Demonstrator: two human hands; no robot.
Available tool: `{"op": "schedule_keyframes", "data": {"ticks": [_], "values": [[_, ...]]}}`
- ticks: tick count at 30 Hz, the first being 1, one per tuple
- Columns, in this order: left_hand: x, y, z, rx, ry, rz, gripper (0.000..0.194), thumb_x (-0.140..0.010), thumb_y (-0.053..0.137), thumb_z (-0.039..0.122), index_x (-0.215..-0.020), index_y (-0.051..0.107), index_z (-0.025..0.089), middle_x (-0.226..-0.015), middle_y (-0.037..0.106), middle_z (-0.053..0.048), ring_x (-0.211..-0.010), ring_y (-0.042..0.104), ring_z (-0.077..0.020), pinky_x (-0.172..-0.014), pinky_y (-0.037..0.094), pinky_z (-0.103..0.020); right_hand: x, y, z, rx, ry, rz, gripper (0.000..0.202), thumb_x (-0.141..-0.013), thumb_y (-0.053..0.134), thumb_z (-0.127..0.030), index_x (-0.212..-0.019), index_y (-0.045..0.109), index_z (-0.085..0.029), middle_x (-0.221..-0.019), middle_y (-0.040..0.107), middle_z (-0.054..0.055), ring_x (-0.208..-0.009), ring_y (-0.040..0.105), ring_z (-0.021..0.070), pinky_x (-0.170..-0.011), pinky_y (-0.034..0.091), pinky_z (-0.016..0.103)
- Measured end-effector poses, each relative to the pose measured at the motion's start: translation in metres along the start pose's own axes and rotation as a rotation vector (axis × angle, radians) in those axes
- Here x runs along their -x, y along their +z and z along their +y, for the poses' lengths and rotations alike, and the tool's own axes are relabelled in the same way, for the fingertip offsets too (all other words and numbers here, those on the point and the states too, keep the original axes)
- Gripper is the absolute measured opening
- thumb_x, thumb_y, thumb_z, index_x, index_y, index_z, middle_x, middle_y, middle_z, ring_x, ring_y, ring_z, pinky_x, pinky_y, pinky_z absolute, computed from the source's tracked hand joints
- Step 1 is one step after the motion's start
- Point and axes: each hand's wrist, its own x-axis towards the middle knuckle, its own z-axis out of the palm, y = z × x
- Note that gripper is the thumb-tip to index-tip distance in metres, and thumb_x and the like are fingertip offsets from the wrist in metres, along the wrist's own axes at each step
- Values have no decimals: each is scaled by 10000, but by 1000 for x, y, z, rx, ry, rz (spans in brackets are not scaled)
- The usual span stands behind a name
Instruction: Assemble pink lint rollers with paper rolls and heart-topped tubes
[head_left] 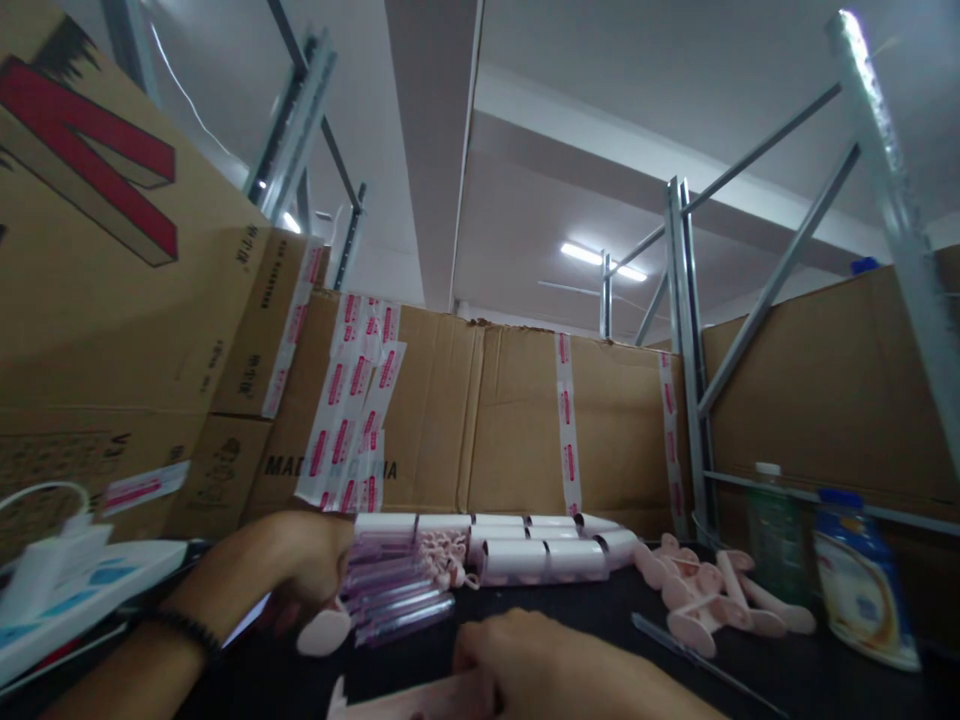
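One pink piece (435, 699) in right hand (529, 660); left hand (311, 565), grip unclear; bare table (411, 655) between.

Workshop-like space, cardboard walls (517, 420), metal racking (681, 300)

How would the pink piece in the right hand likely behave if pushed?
The pink piece is probably stiff: it juts straight from the right hand without visible sagging. Its flat-looking side suggests sliding rather than rolling, and its slim upturned tip might snap first.
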Motion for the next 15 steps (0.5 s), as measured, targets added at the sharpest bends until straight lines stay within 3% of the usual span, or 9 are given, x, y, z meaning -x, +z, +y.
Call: {"op": "schedule_keyframes", "data": {"ticks": [5,10,15], "values": [[4,-2,4,82,7,-160,161,-371,534,49,-355,532,209,-373,551,-8,-371,511,-172,-467,493,-297,22,-10,50,54,40,122,365,-700,720,-310,-1055,762,-237,-1035,759,76,-925,704,273,-717,497,300],[9,-5,8,89,27,-207,169,-393,653,98,-374,524,205,-396,555,1,-384,496,-155,-455,429,-272,15,-13,113,108,76,193,395,-685,700,-213,-1076,753,-219,-1026,750,67,-942,681,266,-758,490,306],[8,-4,9,64,33,-227,157,-431,718,198,-385,568,202,-423,587,-7,-374,494,-149,-457,406,-270,7,-13,158,161,42,287,319,-775,663,-216,-1084,740,-235,-1112,714,55,-1031,642,253,-883,459,331]]}}
